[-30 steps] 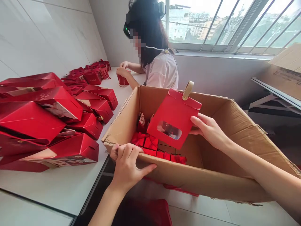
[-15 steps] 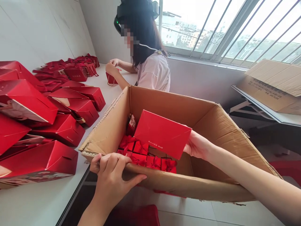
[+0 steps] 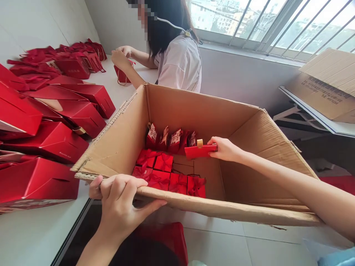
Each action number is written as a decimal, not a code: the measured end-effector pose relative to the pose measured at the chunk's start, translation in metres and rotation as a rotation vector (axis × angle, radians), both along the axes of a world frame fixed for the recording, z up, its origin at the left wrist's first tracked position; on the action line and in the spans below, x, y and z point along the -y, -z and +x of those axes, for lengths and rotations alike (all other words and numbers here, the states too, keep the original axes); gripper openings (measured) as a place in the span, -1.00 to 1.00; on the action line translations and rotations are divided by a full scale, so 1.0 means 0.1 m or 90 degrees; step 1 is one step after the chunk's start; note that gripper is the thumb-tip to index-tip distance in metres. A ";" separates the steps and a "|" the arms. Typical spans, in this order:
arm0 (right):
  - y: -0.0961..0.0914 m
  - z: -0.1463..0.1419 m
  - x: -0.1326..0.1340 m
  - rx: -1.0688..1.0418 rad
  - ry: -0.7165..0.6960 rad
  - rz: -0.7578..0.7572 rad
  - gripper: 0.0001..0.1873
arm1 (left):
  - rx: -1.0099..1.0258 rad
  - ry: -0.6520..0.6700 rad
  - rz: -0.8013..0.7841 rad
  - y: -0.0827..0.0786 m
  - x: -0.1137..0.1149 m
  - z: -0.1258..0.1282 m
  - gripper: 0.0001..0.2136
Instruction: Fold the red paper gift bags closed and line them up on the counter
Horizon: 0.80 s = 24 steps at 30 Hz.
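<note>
My left hand (image 3: 119, 199) is closed over the near rim of a large cardboard box (image 3: 205, 99), close to its left corner. Inside the box, my right hand (image 3: 226, 148) grips the right end of a red gift box (image 3: 200, 150) that has a gold tab on top. Small red boxes with ribbon bows (image 3: 163, 162) sit in rows on the carton's floor, toward the near left. Behind them, along the far wall, stand several red gift boxes with printed tags (image 3: 175, 138). The held gift box is just right of that row; whether it touches the floor I cannot tell.
Larger red gift boxes (image 3: 80, 114) crowd the white table (image 3: 36, 236) on the left. A co-worker (image 3: 180, 62) beyond the carton handles a small red box (image 3: 122, 75). Another cardboard box (image 3: 327, 87) lies on a folding stand at right, beneath a barred window.
My right hand has lowered the red gift box deeper into the carton and turned it, uncovering the tagged row behind. My left hand stays on the rim. The view has tipped downward.
</note>
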State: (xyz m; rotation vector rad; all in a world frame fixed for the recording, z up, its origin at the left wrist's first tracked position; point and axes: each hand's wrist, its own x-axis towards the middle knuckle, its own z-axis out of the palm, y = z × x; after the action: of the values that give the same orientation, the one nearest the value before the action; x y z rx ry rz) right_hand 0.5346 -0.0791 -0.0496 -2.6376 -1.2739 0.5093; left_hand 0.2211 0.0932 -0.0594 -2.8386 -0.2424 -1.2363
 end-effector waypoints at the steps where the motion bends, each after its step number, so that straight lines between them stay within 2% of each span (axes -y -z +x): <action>1: 0.06 0.02 0.01 -0.009 0.000 -0.022 -0.78 | -0.002 0.005 0.008 0.01 -0.01 0.00 -0.64; 7: 0.24 0.14 0.09 -0.049 0.061 -0.168 -0.84 | 0.007 -0.010 0.007 0.02 0.00 0.02 -0.62; 12: 0.28 0.36 0.15 -0.084 0.182 -0.205 -0.81 | 0.025 -0.020 -0.020 0.05 0.04 0.04 -0.62; 15: 0.34 0.51 0.16 -0.129 0.275 -0.190 -0.77 | 0.024 -0.023 -0.037 0.07 0.03 0.03 -0.62; 18: 0.47 0.57 0.12 -0.169 0.351 -0.129 -0.71 | 0.021 -0.030 -0.051 0.08 0.03 0.02 -0.62; 24: 0.95 0.41 -0.06 -0.276 0.467 -0.078 -0.69 | 0.003 -0.035 -0.068 0.06 0.05 0.01 -0.61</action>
State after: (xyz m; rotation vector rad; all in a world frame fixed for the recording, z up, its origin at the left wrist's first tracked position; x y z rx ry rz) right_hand 0.5754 -0.0732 -0.1447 -2.6199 -0.1293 0.9545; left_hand 0.2223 0.0883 -0.0657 -2.8965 -0.3967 -1.2558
